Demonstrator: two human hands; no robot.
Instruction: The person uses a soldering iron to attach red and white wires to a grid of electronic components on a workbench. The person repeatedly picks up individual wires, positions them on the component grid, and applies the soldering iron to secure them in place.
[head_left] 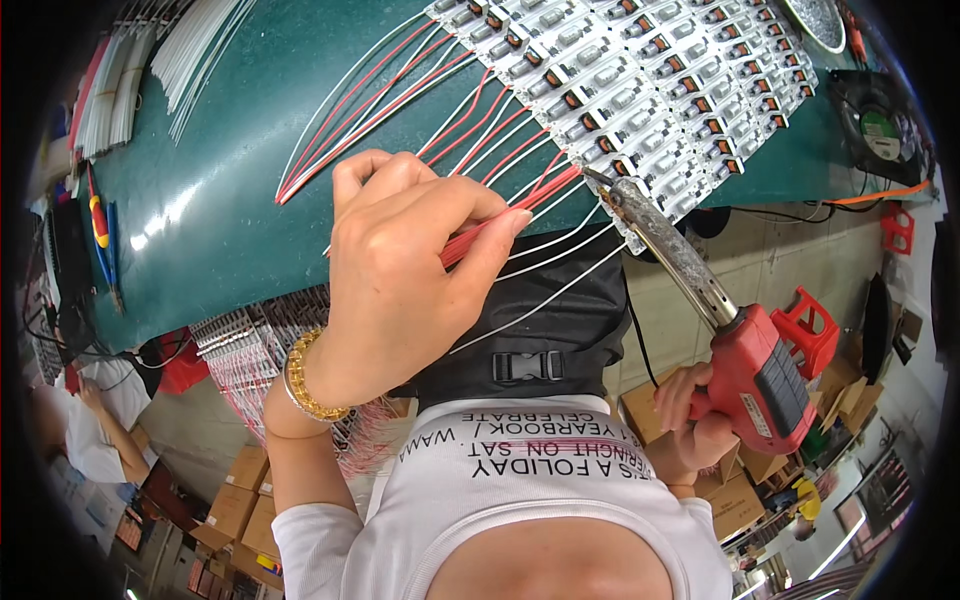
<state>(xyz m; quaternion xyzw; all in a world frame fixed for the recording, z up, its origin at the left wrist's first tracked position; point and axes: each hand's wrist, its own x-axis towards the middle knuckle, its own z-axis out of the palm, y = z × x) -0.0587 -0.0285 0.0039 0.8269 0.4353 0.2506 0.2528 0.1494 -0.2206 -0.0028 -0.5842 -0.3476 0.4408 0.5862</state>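
Observation:
My left hand (400,260) is closed round a bundle of red wires (468,240), pinched between thumb and fingers. The far ends of the wires reach the lower left edge of a white circuit board panel (650,110), which carries rows of small components. In my right hand (697,415) is a red soldering gun (765,385), gripped by its handle. Its metal barrel (665,235) slants up and left, and the tip lies by the board edge where the red wires end. White and red wires (370,95) fan out from other spots along that edge.
The green table (240,240) carries bundles of white wires (200,50), a red-yellow screwdriver (98,220) and a black fan (875,130). Wired boards (250,350) hang below the table's edge. Red stools (805,330) and cardboard boxes (235,500) stand around. Another person (100,420) is at far left.

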